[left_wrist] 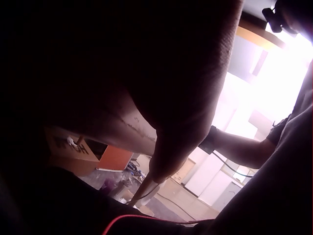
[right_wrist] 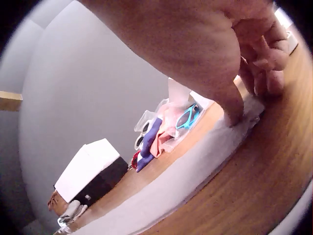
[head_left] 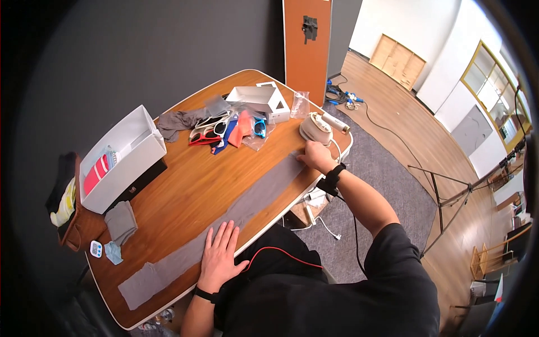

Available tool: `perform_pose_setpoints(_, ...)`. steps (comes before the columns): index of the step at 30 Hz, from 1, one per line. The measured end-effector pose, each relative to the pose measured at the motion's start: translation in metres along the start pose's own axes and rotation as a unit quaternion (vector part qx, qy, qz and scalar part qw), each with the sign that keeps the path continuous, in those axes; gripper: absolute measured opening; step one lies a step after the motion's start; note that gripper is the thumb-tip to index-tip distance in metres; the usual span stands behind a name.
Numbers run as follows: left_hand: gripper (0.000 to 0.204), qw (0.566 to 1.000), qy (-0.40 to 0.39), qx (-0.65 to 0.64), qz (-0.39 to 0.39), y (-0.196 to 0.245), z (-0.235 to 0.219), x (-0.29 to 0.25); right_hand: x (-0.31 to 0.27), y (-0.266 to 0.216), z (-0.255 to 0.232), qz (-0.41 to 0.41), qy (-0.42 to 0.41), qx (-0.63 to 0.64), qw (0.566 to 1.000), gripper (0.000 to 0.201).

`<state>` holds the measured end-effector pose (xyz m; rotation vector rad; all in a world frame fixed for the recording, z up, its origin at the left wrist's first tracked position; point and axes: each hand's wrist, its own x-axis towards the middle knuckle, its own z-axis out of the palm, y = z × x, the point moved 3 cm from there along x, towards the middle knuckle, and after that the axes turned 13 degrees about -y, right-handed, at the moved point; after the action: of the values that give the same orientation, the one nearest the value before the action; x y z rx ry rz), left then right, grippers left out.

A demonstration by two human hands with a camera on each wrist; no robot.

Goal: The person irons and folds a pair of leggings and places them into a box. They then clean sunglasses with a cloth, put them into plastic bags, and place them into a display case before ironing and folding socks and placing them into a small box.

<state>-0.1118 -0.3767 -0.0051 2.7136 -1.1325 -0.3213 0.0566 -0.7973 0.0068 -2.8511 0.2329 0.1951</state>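
A long grey strip of cloth [head_left: 255,199] lies stretched along the near side of the wooden table. My left hand [head_left: 220,253] rests flat on it about midway, fingers straight and the thumb out toward the table edge. In the left wrist view that hand is a dark shape and its fingers are hidden. At the strip's far right end, my right hand [head_left: 318,156] pinches the cloth. The right wrist view shows its thumb [right_wrist: 234,108] down on the cloth and the fingers curled at the end. Just beyond that hand stands a white iron [head_left: 315,129] with a cord.
Sunglasses and coloured cloths [head_left: 238,129] lie in a pile at the back, beside an open white box [head_left: 255,98]. Another white box [head_left: 123,160] stands at the left, near folded grey cloth [head_left: 120,223] and a small timer [head_left: 96,249]. A tripod [head_left: 449,196] stands on the floor.
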Motion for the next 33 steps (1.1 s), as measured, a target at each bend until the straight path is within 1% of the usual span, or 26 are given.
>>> perform_pose_setpoints(2,0.110,1.000,0.004,0.000,0.004,0.001,0.002,-0.001,0.008,0.002,0.006,0.030,-0.064,0.020,0.997,0.032)
perform_pose_setpoints(3,0.111,1.000,0.013,0.006,-0.001,0.003,0.000,-0.001,0.013,0.005,0.009,0.030,-0.065,0.019,0.997,0.032)
perform_pose_setpoints(5,0.112,1.000,0.025,0.011,-0.009,0.004,-0.002,-0.003,0.026,0.013,0.014,0.018,-0.096,0.002,0.995,0.032)
perform_pose_setpoints(6,0.113,0.999,0.034,0.015,-0.003,0.004,-0.002,-0.005,0.025,0.014,0.011,0.014,-0.095,0.001,0.995,0.032)
perform_pose_setpoints(9,0.115,0.998,0.053,0.016,0.005,0.001,0.000,-0.005,0.019,0.019,-0.004,-0.028,-0.032,0.035,0.998,0.026)
perform_pose_setpoints(10,0.115,0.998,0.059,0.014,0.010,0.002,0.001,-0.005,0.017,0.022,-0.005,-0.027,-0.033,0.034,0.998,0.026)
perform_pose_setpoints(12,0.113,0.998,0.058,0.011,0.006,0.002,0.000,-0.006,0.010,0.029,-0.015,0.008,-0.020,0.082,0.996,0.024)
perform_pose_setpoints(13,0.111,0.998,0.057,0.010,0.001,0.001,0.000,-0.006,0.008,0.031,-0.016,0.019,-0.017,0.083,0.996,0.023)
perform_pose_setpoints(16,0.111,0.999,0.053,0.005,0.002,0.001,0.000,-0.006,0.003,0.029,-0.020,0.007,-0.021,0.114,0.993,0.024)
perform_pose_setpoints(17,0.111,0.999,0.053,0.005,-0.001,0.001,0.001,-0.007,0.001,0.027,-0.020,-0.009,-0.008,0.124,0.992,0.026)
perform_pose_setpoints(18,0.112,0.998,0.059,0.005,0.004,0.001,0.001,-0.007,-0.004,0.021,-0.020,-0.011,-0.011,0.125,0.992,0.026)
perform_pose_setpoints(20,0.113,0.998,0.064,0.005,0.008,0.001,0.001,-0.006,-0.022,-0.002,-0.032,-0.054,0.057,0.143,0.987,0.027)
perform_pose_setpoints(24,0.112,0.998,0.061,0.003,0.008,0.001,0.001,-0.006,-0.045,-0.042,-0.036,-0.075,0.061,0.189,0.977,0.030)
perform_pose_setpoints(27,0.111,0.998,0.058,0.001,0.009,0.001,0.001,-0.006,-0.061,-0.068,-0.023,-0.144,0.064,0.156,0.975,0.027)
perform_pose_setpoints(28,0.111,0.998,0.057,0.000,0.010,0.001,0.001,-0.006,-0.064,-0.076,-0.014,-0.158,0.073,0.130,0.976,0.023)
perform_pose_setpoints(30,0.111,0.998,0.056,0.001,0.010,0.001,0.001,-0.005,-0.071,-0.089,0.000,-0.189,0.054,0.122,0.973,0.022)
perform_pose_setpoints(31,0.111,0.998,0.055,0.001,0.010,0.001,0.001,-0.006,-0.071,-0.092,0.009,-0.184,0.036,0.119,0.975,0.023)
perform_pose_setpoints(33,0.111,0.999,0.053,0.003,0.010,0.000,0.002,-0.006,-0.071,-0.096,0.025,-0.194,0.040,0.107,0.974,0.023)
